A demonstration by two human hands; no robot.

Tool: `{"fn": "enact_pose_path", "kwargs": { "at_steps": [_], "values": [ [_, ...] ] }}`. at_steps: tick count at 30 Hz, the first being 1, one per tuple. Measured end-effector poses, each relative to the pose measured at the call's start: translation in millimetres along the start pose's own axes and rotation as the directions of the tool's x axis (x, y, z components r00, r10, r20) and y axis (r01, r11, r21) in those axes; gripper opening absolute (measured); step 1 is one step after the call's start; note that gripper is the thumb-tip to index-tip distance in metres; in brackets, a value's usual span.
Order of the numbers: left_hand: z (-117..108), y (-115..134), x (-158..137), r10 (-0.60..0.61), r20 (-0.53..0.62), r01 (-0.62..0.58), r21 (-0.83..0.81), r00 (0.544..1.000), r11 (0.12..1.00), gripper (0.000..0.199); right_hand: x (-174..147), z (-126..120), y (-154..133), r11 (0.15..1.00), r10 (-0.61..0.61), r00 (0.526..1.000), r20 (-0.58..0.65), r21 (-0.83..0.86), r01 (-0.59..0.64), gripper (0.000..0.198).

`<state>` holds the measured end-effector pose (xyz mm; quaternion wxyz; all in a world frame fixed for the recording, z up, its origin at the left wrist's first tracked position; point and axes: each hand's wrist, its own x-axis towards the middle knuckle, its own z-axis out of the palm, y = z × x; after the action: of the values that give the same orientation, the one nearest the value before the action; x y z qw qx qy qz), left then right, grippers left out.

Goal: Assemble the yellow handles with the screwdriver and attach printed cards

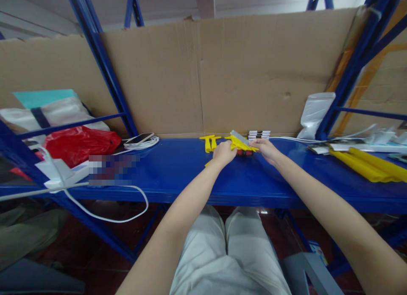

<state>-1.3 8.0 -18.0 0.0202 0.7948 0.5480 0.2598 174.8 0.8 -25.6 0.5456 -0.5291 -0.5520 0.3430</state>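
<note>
Above the blue shelf (178, 168), both my hands are on a yellow scraper-like tool (239, 144) that has a flat grey, blade-like plate along its upper side. My left hand (224, 154) is closed around its left part. With pinched fingers, my right hand (266, 149) holds its right end. A dark red object (244, 152) lies just below the tool, partly covered. To the left of my left hand are two yellow T-shaped handles (207, 144). Behind my right hand sits a small stack of white packs with dark bands (259, 135).
Cardboard (254, 70) stands along the back. Yellow sheets (365, 165) and a white pouch (316, 115) are at the right. On the left lie a red plastic bag (79, 144), a phone (141, 138) and a white cable (140, 208) looping over the front edge.
</note>
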Motion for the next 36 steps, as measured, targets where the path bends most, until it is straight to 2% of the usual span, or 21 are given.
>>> {"fn": "enact_pose_path", "kwargs": {
  "at_steps": [8,14,18,21,25,31,36],
  "values": [
    [-1.5,0.6,-0.9,0.008,-0.025,-0.008,-0.021,1.0,1.0,0.03,-5.0,11.8,-4.9,0.999,0.032,0.999,-0.037,-0.002,-0.032,0.018],
    [-2.0,1.7,-2.9,0.012,-0.04,-0.012,-0.019,0.999,1.0,0.032,-6.7,11.8,-6.7,0.999,0.026,0.997,-0.078,-0.04,-0.029,0.022],
    [-4.2,2.4,-5.2,0.012,-0.035,-0.012,-0.01,0.999,1.0,0.046,-7.1,11.4,-7.0,0.998,0.008,0.997,-0.074,-0.063,-0.013,0.029],
    [-5.7,2.2,-6.9,0.063,-0.023,-0.064,-0.005,0.998,0.998,0.052,-7.2,11.4,-7.1,0.997,0.01,0.997,-0.08,-0.072,-0.016,0.033],
    [-5.5,0.6,-7.5,0.156,-0.009,-0.156,0.008,0.988,0.988,0.049,-7.3,11.5,-7.5,0.997,0.046,0.997,-0.061,-0.065,-0.05,0.032],
    [-2.3,-1.4,-5.0,0.167,0.023,-0.167,0.046,0.986,0.985,0.047,-9.9,11.1,-10.8,0.992,0.041,0.999,-0.015,-0.117,-0.043,0.032],
    [-3.2,-1.6,-5.9,0.176,0.017,-0.177,0.049,0.984,0.983,0.047,-14.0,12.1,-15.2,0.991,0.069,0.998,-0.013,-0.111,-0.07,0.025]
  ]
}}
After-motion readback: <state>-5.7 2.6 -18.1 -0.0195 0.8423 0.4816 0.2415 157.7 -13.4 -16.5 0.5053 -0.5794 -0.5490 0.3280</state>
